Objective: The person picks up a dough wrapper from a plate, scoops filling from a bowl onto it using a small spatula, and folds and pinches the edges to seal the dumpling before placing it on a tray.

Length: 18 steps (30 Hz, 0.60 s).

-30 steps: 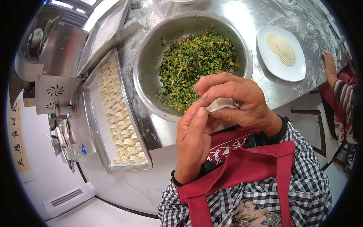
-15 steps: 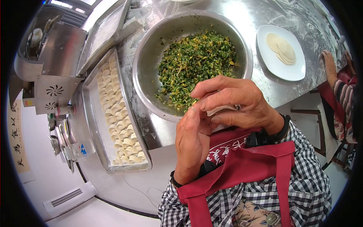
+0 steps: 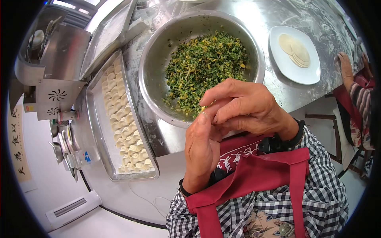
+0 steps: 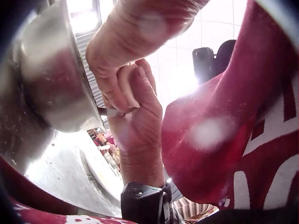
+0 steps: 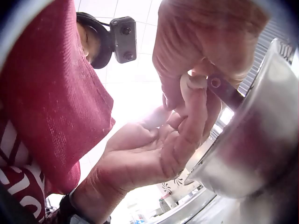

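Both hands meet over the near rim of a steel bowl (image 3: pixel 145 79) of chopped green and yellow filling (image 3: pixel 206 67). A folded piece of pale dough (image 4: pixel 125 86) is pinched between them; in the right wrist view the dough (image 5: pixel 188 91) shows at the fingertips, while in the head view the fingers cover it. My left hand (image 3: pixel 201 148) holds it from the left, thumb up. My right hand (image 3: pixel 252 109) curls over it from the right. A flat tool with a hole (image 5: pixel 226 92) sticks out from under the right hand's fingers.
Left of the bowl lies a tray (image 3: pixel 95 119) with rows of folded dumplings (image 3: pixel 123 115); another tray (image 3: pixel 105 37) is behind it. A white plate (image 3: pixel 311 75) with round wrappers (image 3: pixel 299 54) stands at the right. Another person's hand (image 3: pixel 345 65) rests at the table's right edge.
My right hand's fingers have closed down over the dough, which showed between them before and is now hidden in the head view. The left hand has shifted slightly.
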### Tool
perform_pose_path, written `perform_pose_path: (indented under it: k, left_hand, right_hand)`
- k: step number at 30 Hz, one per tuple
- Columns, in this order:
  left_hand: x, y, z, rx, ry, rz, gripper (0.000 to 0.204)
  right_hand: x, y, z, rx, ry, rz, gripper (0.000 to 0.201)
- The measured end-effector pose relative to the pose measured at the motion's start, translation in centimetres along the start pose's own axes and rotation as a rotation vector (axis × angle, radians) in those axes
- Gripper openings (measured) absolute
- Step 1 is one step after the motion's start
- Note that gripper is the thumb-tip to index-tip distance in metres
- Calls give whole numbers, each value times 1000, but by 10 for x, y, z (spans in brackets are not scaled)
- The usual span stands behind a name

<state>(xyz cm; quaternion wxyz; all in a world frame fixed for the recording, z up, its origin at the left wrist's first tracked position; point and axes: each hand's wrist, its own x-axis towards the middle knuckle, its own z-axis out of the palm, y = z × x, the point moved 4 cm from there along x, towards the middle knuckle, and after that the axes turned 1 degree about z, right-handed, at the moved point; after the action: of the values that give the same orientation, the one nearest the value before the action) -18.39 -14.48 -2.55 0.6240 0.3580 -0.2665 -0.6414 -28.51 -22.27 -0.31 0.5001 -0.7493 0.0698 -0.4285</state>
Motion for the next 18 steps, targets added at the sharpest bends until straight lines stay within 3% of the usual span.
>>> perform_pose_path:
  k: [18]
  left_hand:
    - [4, -1, 2, -54, 4, -17, 47]
  right_hand:
    - [-5, 8, 2, 48, 58, 88, 7]
